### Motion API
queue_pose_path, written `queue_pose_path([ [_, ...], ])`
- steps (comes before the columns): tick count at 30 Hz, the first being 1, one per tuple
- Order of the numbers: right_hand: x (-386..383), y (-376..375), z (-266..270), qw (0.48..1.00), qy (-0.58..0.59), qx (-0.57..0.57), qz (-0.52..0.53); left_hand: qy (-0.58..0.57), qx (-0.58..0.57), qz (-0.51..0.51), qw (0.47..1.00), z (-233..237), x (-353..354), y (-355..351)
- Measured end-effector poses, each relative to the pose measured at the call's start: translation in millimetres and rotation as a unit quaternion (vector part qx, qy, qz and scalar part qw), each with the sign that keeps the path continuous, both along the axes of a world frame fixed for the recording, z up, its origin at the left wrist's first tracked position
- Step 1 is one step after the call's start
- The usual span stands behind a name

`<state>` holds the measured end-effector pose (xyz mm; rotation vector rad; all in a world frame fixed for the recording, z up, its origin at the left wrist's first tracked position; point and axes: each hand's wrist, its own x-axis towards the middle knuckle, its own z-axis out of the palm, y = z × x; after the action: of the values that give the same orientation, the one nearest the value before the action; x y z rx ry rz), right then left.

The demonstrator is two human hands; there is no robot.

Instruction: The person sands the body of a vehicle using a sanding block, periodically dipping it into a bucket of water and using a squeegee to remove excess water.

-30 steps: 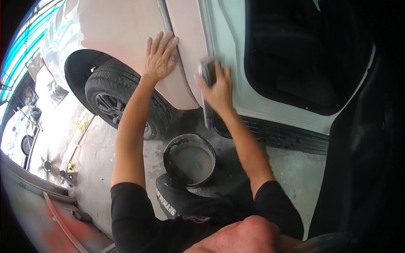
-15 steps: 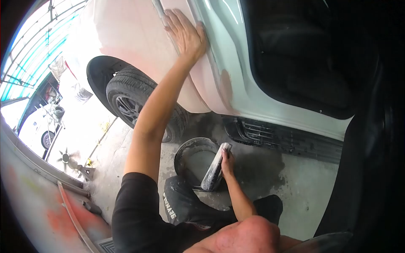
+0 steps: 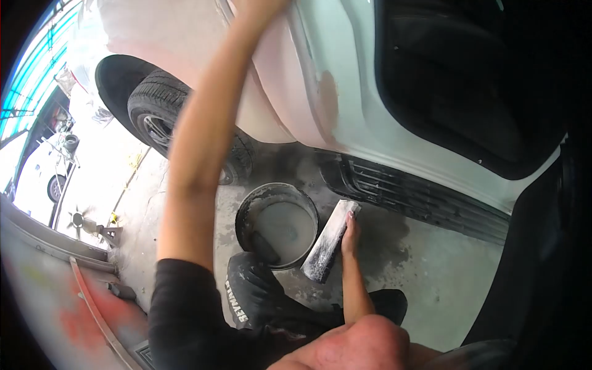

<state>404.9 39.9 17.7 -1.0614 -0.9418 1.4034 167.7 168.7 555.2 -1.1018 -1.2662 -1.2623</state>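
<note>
My left hand (image 3: 262, 8) is up at the top edge, by the pale pink and white car body panel (image 3: 271, 74); its fingers are cut off from view. Lower down, my right hand (image 3: 351, 235) is closed around the edge of a long sanding block (image 3: 328, 243), dusted with white powder and held tilted. Just left of the block stands a black bucket (image 3: 239, 213) holding cloudy grey water. A dark object (image 3: 265, 248) lies partly in the water; I cannot make out its kind. A brownish patch (image 3: 328, 102) marks the door sill.
A wheel (image 3: 157, 105) sits in its arch at the left. A black side step (image 3: 419, 206) runs below the open doorway. My bent knee in dark trousers (image 3: 259, 290) is close to the bucket. A metal fan-shaped part (image 3: 78, 218) and a red-stained panel (image 3: 86, 317) are at far left.
My left hand, flat on the panel before with fingers spread, has moved up and mostly out of view. The sanding block has shifted slightly right, clear of the bucket, its broad face turned more toward me.
</note>
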Motion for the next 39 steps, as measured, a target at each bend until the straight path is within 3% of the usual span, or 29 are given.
queue_pose_path([
  [2, -1, -5, 0, 1.000, -0.010, -0.001, 0.004, 0.020, 0.088, 0.049, 0.995, -68, 17, 5],
  [4, 4, -13, 16, 0.999, -0.038, -0.005, 0.014, 0.009, -0.097, -0.082, 0.992, -134, 17, -14],
  [6, 8, -19, 11, 1.000, -0.022, 0.007, -0.011, 0.030, -0.107, -0.069, 0.991, -191, 23, -20],
  [8, 25, -22, 1, 0.998, -0.048, 0.023, -0.015, -0.022, -0.210, -0.117, 0.970, -246, 31, -42],
  [11, 53, -31, 7, 0.996, -0.072, 0.015, -0.042, 0.051, -0.297, -0.275, 0.913, -353, 9, -90],
  [14, 80, -38, 6, 0.997, -0.039, -0.027, -0.057, 0.068, -0.464, -0.383, 0.796, -476, -18, -154],
  [15, 83, -40, 5, 0.997, -0.005, -0.040, -0.062, 0.058, -0.579, -0.374, 0.722, -542, -35, -161],
  [17, 87, -45, -2, 0.997, 0.012, -0.058, -0.057, -0.020, -0.785, -0.348, 0.512, -579, -42, -177],
  [19, 91, -51, -11, 0.997, -0.018, -0.060, -0.040, -0.065, -0.863, -0.241, 0.438, -620, -43, -178],
  [21, 94, -59, -13, 0.997, -0.015, -0.065, -0.050, -0.079, -0.896, -0.175, 0.399, -653, -46, -186],
  [24, 94, -71, 17, 0.995, -0.041, -0.062, -0.068, -0.040, -0.893, -0.205, 0.398, -681, -51, -203],
  [26, 95, -75, 19, 0.994, -0.037, -0.062, -0.076, 0.014, -0.857, -0.271, 0.437, -678, -54, -217],
  [29, 99, -63, -12, 0.996, 0.005, -0.052, -0.074, 0.073, -0.761, -0.341, 0.547, -648, -50, -215],
  [30, 99, -58, -18, 0.997, 0.013, -0.046, -0.066, 0.031, -0.773, -0.309, 0.553, -632, -49, -204],
  [32, 97, -54, -12, 0.998, -0.022, -0.036, -0.050, -0.106, -0.841, -0.152, 0.508, -590, -54, -152],
  [33, 93, -55, 7, 0.996, -0.063, -0.033, -0.043, -0.132, -0.686, -0.332, 0.633, -534, -52, -147],
  [34, 88, -55, 21, 0.993, -0.105, -0.033, -0.037, -0.094, -0.646, -0.390, 0.649, -475, -60, -121],
  [35, 80, -53, 28, 0.996, -0.086, -0.024, -0.028, -0.081, -0.692, -0.322, 0.641, -360, -39, -118],
  [36, 70, -50, 32, 0.997, -0.067, -0.017, -0.019, 0.050, -0.504, -0.353, 0.787, -292, -30, -105],
  [37, 63, -45, 30, 0.995, -0.098, 0.001, -0.006, -0.041, -0.568, -0.307, 0.762, -227, -35, -94],
  [39, 43, -42, 37, 0.992, -0.120, 0.025, -0.005, 0.162, -0.496, -0.195, 0.830, -81, -33, -70],
])
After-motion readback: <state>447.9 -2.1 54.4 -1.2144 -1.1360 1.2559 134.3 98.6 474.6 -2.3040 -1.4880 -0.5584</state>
